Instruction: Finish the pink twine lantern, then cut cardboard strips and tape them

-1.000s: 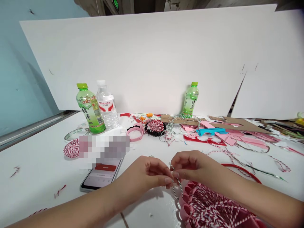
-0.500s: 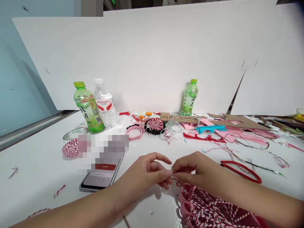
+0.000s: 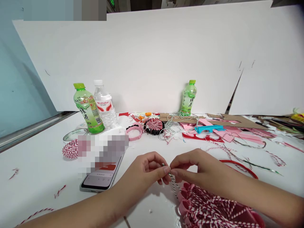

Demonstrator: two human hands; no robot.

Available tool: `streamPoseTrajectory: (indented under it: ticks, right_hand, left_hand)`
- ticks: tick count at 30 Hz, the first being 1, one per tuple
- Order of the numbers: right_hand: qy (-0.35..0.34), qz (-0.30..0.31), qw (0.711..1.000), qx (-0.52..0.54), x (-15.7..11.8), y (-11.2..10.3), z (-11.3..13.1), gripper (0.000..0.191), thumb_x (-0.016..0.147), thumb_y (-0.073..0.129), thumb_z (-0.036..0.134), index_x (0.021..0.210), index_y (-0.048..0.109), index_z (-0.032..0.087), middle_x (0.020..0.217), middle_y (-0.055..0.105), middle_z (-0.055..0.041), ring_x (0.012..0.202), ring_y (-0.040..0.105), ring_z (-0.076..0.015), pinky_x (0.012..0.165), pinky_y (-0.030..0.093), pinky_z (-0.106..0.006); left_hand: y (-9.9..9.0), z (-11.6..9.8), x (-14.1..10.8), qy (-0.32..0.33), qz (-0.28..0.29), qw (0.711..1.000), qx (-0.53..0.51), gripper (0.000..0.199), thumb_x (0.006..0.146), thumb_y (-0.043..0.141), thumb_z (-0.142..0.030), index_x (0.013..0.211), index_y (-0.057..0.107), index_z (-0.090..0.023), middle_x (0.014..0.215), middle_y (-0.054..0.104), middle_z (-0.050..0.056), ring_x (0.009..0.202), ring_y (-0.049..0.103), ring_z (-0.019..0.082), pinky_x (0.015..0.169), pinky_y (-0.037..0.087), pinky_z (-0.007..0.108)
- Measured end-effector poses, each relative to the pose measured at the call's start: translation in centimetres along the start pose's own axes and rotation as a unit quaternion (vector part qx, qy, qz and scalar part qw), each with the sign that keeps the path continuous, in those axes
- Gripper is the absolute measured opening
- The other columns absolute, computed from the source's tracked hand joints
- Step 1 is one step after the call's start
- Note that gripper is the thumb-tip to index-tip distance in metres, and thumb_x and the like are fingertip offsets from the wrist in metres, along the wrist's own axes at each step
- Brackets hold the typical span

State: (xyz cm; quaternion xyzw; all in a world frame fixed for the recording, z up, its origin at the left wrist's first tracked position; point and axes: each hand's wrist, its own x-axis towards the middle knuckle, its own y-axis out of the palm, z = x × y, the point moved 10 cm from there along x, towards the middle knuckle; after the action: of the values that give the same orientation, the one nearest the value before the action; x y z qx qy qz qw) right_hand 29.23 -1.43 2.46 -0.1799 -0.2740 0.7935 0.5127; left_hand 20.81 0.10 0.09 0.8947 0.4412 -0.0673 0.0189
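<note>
My left hand point(image 3: 153, 167) pinches the end of a green-and-white twisted cord point(image 3: 174, 186) between thumb and index finger. Touching it from the right, my right hand point(image 3: 190, 164) has its thumb and fingertips closed on the same cord. Two strands hang from the fingertips toward a round piece point(image 3: 213, 209) at the bottom right. That piece has pink loops round its edge and red-and-white cord across its middle; my right forearm covers part of it.
A phone point(image 3: 101, 177) and a red-and-white cord ball point(image 3: 70, 149) lie left. Behind stand two bottles point(image 3: 89, 110) point(image 3: 106, 110) and another green bottle point(image 3: 188, 98). Pink scraps point(image 3: 249, 136), a blue strip point(image 3: 209, 128) and red-handled scissors point(image 3: 244, 167) lie right.
My left index finger has closed down onto its thumb, and the cord end now shows above the fingertips. My right hand has shifted slightly left. The view has moved a little.
</note>
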Motion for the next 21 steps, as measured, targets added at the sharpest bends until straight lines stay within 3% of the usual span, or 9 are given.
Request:
streamPoseTrajectory:
  ticks: [4,10,13,17,21]
  right_hand:
    - [0.025,-0.008,1.0,-0.015,0.0,0.0,-0.7,0.018,0.081,0.062,0.036,0.081,0.072,0.022,0.07,0.07,-0.0022,0.064,0.061,-0.0154,0.053,0.042,-0.025]
    - [0.029,-0.018,0.999,-0.012,-0.1,-0.2,-1.0,0.014,0.081,0.059,0.03,0.081,0.07,0.021,0.072,0.07,-0.002,0.066,0.061,-0.0151,0.053,0.04,-0.024]
    - [0.033,-0.014,0.999,0.002,0.0,-0.2,-1.1,0.014,0.081,0.058,0.027,0.079,0.07,0.021,0.074,0.07,-0.002,0.067,0.061,-0.0151,0.054,0.041,-0.025]
    - [0.035,-0.015,0.999,0.03,0.0,0.0,-1.4,0.013,0.081,0.057,0.028,0.08,0.067,0.021,0.075,0.069,-0.0022,0.07,0.061,-0.0161,0.06,0.045,-0.027]
    - [0.034,-0.01,0.997,0.068,0.2,0.1,-1.7,0.01,0.081,0.058,0.029,0.077,0.062,0.021,0.072,0.068,-0.0012,0.069,0.06,-0.0149,0.064,0.046,-0.028]
  left_hand:
    - [-0.1,0.2,-0.1,-0.017,-0.007,1.0,-0.022,0.015,0.076,0.07,-0.028,0.073,0.059,-0.018,0.061,0.066,-0.002,0.061,0.055,0.013,0.065,0.04,0.026]
    - [-0.8,-0.7,0.0,0.02,-0.041,0.999,0.014,0.006,0.076,0.069,-0.02,0.071,0.067,-0.018,0.064,0.064,-0.004,0.065,0.055,0.012,0.066,0.04,0.024]
    - [-0.7,-0.7,0.0,0.027,-0.034,0.999,-0.002,0.011,0.079,0.066,-0.024,0.072,0.068,-0.016,0.063,0.065,-0.002,0.065,0.057,0.013,0.066,0.042,0.025]
    - [-1.0,-1.0,0.1,0.055,-0.043,0.997,-0.03,0.012,0.083,0.061,-0.028,0.084,0.067,-0.018,0.075,0.067,-0.001,0.074,0.058,0.013,0.073,0.044,0.026]
    - [-1.8,0.0,0.1,0.02,-0.089,0.996,0.008,0.013,0.077,0.063,-0.02,0.09,0.065,-0.019,0.085,0.067,0.001,0.081,0.058,0.015,0.074,0.042,0.027]
